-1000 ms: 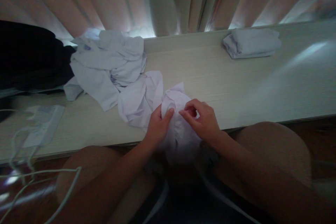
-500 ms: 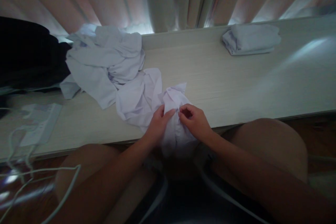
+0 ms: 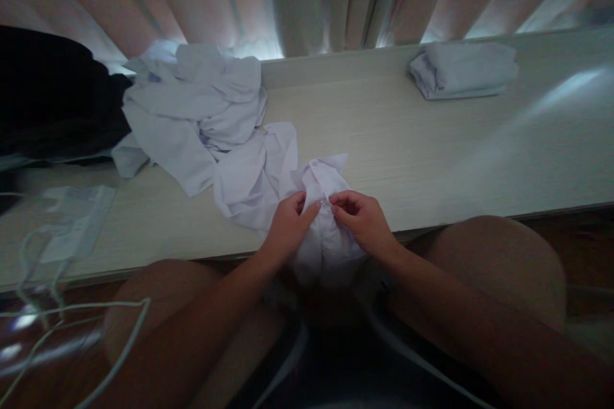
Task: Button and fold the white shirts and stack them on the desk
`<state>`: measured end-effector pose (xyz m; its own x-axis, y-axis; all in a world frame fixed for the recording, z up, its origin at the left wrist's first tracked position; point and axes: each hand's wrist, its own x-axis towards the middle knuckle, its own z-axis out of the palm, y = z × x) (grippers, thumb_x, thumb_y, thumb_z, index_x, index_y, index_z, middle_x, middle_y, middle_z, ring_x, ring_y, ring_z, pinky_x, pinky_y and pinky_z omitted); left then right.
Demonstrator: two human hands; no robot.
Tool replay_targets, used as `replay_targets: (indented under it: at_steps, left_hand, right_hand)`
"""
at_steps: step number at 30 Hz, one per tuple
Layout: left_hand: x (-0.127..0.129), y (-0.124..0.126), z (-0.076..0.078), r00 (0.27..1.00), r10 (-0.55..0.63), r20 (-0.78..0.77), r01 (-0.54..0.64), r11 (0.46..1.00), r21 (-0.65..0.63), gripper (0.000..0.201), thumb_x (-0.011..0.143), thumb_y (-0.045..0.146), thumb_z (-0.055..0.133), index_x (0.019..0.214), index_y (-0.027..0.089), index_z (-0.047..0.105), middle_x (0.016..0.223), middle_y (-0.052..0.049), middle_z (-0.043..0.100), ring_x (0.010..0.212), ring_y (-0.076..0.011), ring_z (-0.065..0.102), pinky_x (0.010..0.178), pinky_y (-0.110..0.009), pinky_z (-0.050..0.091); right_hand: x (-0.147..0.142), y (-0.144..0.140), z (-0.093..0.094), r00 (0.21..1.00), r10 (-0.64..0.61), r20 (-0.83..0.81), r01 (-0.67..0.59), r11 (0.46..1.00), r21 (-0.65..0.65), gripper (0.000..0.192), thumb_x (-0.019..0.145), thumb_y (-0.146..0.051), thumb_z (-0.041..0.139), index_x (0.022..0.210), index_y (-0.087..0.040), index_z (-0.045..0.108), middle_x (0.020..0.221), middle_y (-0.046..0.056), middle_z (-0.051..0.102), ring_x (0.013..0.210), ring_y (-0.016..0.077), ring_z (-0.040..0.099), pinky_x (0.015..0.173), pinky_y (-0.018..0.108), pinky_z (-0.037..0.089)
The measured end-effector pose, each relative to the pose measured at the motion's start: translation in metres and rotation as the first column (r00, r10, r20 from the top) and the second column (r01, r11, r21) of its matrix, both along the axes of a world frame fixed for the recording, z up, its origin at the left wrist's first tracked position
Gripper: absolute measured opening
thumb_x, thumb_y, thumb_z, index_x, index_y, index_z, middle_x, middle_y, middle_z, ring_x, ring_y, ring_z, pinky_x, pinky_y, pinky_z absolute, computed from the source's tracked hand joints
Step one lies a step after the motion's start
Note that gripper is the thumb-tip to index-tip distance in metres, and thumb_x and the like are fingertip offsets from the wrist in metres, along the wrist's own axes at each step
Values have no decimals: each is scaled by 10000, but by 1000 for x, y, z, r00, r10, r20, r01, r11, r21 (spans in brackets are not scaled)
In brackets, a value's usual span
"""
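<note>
A white shirt [image 3: 311, 255] hangs over the front edge of the tabletop, its collar end lying on the surface and its lower part draped between my knees. My left hand [image 3: 290, 223] is closed on the cloth left of the button strip, thumb on top. Opposite it, my right hand [image 3: 361, 216] pinches the strip's other edge between thumb and fingertips. The fingertips of both hands nearly meet at the strip; whether a button lies between them is too small to tell. A white sleeve-like length of cloth [image 3: 247, 172] spreads to the left of the shirt.
Crumpled white clothes [image 3: 192, 102] lie at the back left, beside a dark pile of cloth [image 3: 48, 96]. Folded white cloth [image 3: 465, 70] rests at the back right. Pale wire hangers [image 3: 96, 305] and a clear plastic packet [image 3: 79, 223] are at the left. Curtains [image 3: 297, 0] hang behind.
Both hands stay at the shirt's strip with small finger movements. The right hand has turned slightly, and the collar end has shifted a little to the right. The view has moved slightly.
</note>
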<state>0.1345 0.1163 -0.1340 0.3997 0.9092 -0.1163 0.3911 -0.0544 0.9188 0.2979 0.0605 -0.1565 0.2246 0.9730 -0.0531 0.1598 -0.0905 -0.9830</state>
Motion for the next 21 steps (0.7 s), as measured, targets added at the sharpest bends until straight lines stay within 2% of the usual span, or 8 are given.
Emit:
replay_targets:
  at_steps: [3,7,11,21]
  left_hand:
    - [-3,1,-1,1000,5,-21,-6,1000,-20,249,882,356,581,921,149,713,875,-42,742,811,-195,658,701,-281,513]
    - [-4,-1,0,999,21,46,-19,998,-55,307,867,423,615,968,157,730,892,-38,752,824,-205,669,690,-277,516]
    - [-3,-4,4,998,18,58,-13,996,-85,326,847,446,648,967,158,744,898,-47,761,813,-213,675,671,-276,519]
    - [0,-6,3,1000,11,20,-10,998,-59,277,838,408,660,937,163,743,896,-50,761,814,-223,674,691,-296,532]
  right_hand:
    - [1,-2,-1,1000,-9,-15,8,1000,-15,190,778,-271,683,949,-203,731,916,54,744,800,187,673,759,319,520]
    - [2,-5,0,998,-7,-70,6,1000,-20,209,782,-309,699,960,-211,748,957,59,752,861,205,682,794,335,527]
    - [4,-5,-2,993,-11,-119,2,997,-75,230,775,-339,719,967,-217,757,921,56,753,815,201,673,729,321,518]
    - [7,-8,7,999,27,-30,-30,993,-110,222,799,-412,706,822,-197,759,765,35,707,694,176,596,627,285,447]
